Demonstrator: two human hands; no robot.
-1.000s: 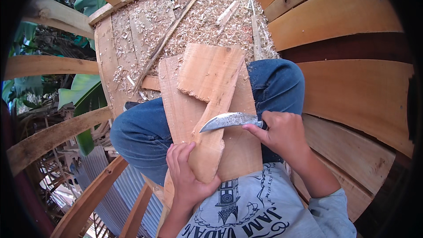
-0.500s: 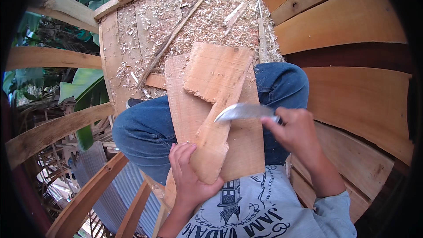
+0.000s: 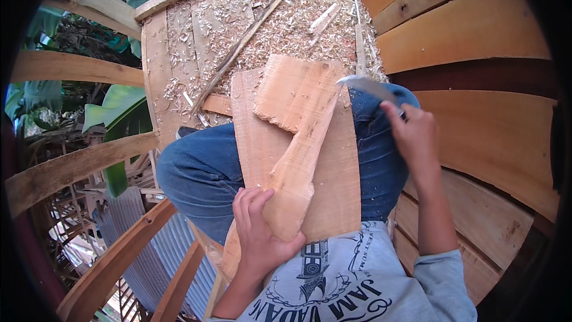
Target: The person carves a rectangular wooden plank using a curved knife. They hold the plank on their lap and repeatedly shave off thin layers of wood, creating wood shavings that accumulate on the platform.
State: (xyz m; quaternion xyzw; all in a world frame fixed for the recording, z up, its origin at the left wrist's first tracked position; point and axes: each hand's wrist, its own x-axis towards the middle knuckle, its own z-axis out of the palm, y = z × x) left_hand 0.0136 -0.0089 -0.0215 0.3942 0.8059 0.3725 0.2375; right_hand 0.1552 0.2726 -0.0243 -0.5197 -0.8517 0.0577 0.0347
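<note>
Head view: one piece of wood (image 3: 295,98), with a wide square end and a narrower neck, lies slantwise on top of the board (image 3: 333,209), taken as reference. Left grip (image 3: 259,235): grasping the rounded near end, over the board's near left part. Right grip (image 3: 415,134): clenched around the handle of a knife (image 3: 369,86), off the board's right edge; its tip stands at the wide end's right edge, contact not confirmed.

Assessment of the knife work: thin strokes at a shallow angle, following the grain, would likely serve best, with the left grip held clear of the path and the cutting edge directed away from the trouser legs (image 3: 381,155).

Count: one piece of wood, one board, one knife; two trouser legs beneath the board; one short block (image 3: 217,104) and one long stick (image 3: 241,49) off its far left corner; at least one pale offcut (image 3: 323,19) beyond its far edge, among shavings (image 3: 286,30) too numerous to count.
</note>
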